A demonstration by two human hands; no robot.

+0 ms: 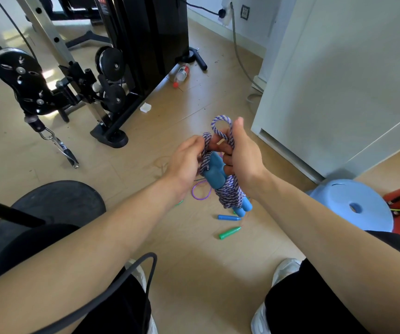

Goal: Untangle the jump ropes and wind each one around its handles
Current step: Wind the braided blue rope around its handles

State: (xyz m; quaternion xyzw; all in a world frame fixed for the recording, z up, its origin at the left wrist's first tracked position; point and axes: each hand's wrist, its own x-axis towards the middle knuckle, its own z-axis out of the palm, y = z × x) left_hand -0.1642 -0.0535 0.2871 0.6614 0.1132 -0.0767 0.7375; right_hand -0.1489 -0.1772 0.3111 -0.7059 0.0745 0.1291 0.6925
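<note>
A purple-and-white braided jump rope (pixel 232 191) is wound in coils around its two blue handles (pixel 214 173), held in the air between my hands. My left hand (pixel 187 160) pinches the rope at the upper end of the bundle. My right hand (pixel 243 155) grips the bundle from the right, with a loose loop of rope (pixel 220 124) standing up beside its thumb. On the floor below lies a second rope: a thin purple cord (pixel 200 191), a blue handle (pixel 229 217) and a green handle (pixel 229 232).
A black cable gym machine (pixel 112 68) stands at the left, with a plastic bottle (pixel 181 74) by its base. A white cabinet (pixel 338 80) fills the right. A light blue stool (pixel 353 206) sits at right, a black round seat (pixel 57 203) at left.
</note>
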